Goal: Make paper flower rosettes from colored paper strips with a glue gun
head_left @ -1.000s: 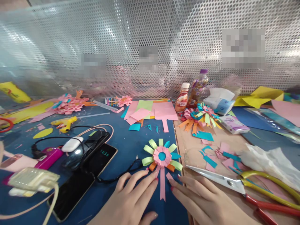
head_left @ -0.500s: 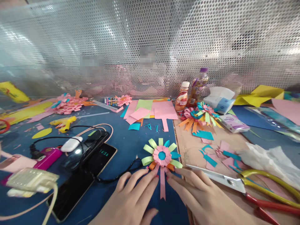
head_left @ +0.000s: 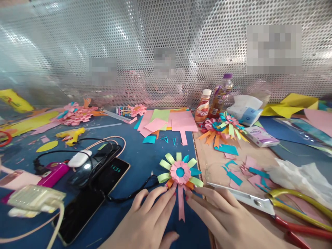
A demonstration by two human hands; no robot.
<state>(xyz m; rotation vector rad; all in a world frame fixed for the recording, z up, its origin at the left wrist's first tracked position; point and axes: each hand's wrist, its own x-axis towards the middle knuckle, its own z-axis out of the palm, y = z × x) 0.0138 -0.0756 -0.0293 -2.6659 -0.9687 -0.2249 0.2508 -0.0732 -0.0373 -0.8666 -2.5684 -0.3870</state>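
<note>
1. Your left grip (head_left: pixel 155 207) is open, fingers laid flat, fingertips at the lower edge of the paper flower (head_left: pixel 180 171); your right grip (head_left: pixel 224 209) matches, also open, pinching nothing.
2. The flower lies on the desk (head_left: pixel 140 154) just ahead of both grips, its pink tail (head_left: pixel 181 204) running between them.
3. It looks very light and dry; expect the green loops (head_left: pixel 178 157) to flatten easily and the tail to crease.
4. Best hold it gently by the layered pink ring (head_left: pixel 173 172), probably the stiffest part.
</note>
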